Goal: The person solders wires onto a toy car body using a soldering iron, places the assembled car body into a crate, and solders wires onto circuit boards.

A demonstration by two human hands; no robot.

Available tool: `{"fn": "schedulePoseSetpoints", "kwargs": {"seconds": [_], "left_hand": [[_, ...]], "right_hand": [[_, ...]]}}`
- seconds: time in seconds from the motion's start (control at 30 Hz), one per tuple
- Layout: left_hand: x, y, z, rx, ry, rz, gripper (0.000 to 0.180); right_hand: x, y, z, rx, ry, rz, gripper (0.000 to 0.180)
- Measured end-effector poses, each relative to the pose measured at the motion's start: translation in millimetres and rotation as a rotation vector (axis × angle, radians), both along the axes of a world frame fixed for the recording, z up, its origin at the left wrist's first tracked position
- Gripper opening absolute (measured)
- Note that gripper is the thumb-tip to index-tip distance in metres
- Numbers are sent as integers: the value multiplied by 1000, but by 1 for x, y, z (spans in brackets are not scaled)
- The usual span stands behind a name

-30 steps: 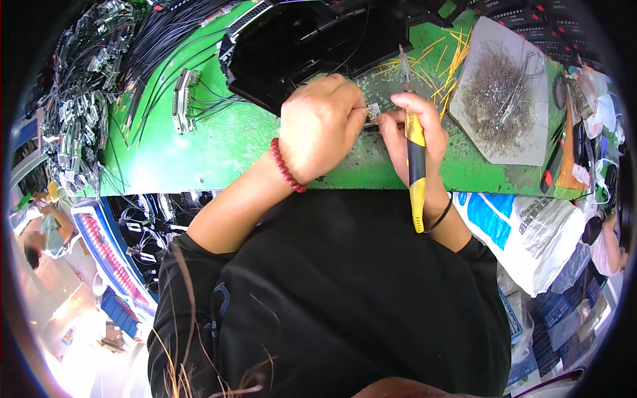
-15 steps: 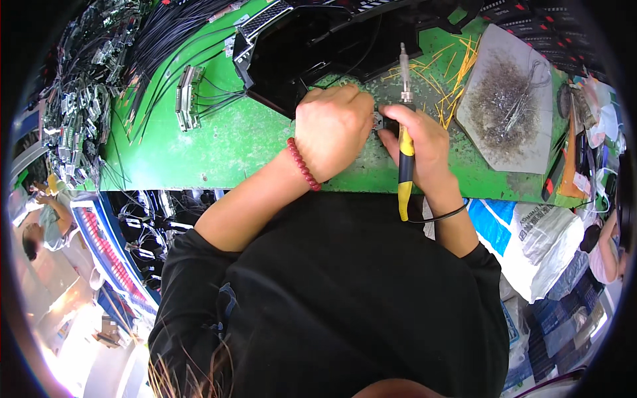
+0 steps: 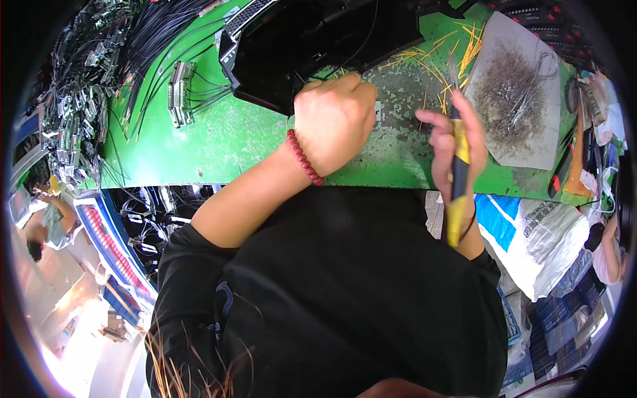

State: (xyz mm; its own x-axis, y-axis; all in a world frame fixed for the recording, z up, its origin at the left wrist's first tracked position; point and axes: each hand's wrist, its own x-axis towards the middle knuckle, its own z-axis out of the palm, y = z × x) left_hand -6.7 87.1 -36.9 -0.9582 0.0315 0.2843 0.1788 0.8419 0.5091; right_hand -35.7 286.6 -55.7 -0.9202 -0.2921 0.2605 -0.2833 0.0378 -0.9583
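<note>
My left hand (image 3: 335, 119), with a red bead bracelet at the wrist, is closed beside the near edge of a large black plastic housing (image 3: 285, 69). Its fingertips are hidden under the hand. A small piece of silvery metal (image 3: 379, 111) shows just right of its knuckles; whether the fingers grip it is hidden. In my right hand (image 3: 475, 142) is a soldering iron (image 3: 459, 166) with a black and yellow handle, its tip directed away from me. This hand is slightly blurred and hovers over the right part of the green bench.
Yellow wire-like strips (image 3: 434, 69) lie beyond my right hand. A grey board (image 3: 488, 63) with dark residue and thin wires is at the right. Metal connectors (image 3: 179, 94) with black cables are on the green bench (image 3: 219, 149), beside a heap of connectors (image 3: 73, 126) farther left.
My right hand has moved right with the soldering iron, away from my left hand. The left hand has stayed nearly in place. The whole view has shifted slightly.
</note>
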Motion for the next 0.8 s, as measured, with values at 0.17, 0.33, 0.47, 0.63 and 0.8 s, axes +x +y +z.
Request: {"fn": "schedulePoseSetpoints", "kwargs": {"seconds": [0.17, 0.33, 0.47, 0.63, 0.8], "left_hand": [[-1, 0, -1, 26, 14, -7, 12], [1, -3, 0, 74, -48, -1, 11], [0, -3, 2, 26, -48, -24, 11], [0, -4, 2, 15, -32, -36, 12], [0, -4, 0, 8, -23, -38, 12]], "right_hand": [[1, 22, 3, 59, -14, -4, 67], [11, 15, -1, 47, -63, 4, 34], [14, 15, -4, -20, -150, -30, 26], [12, 13, -1, 35, -85, 20, 20], [11, 13, 0, 76, -76, 43, 19]]}}
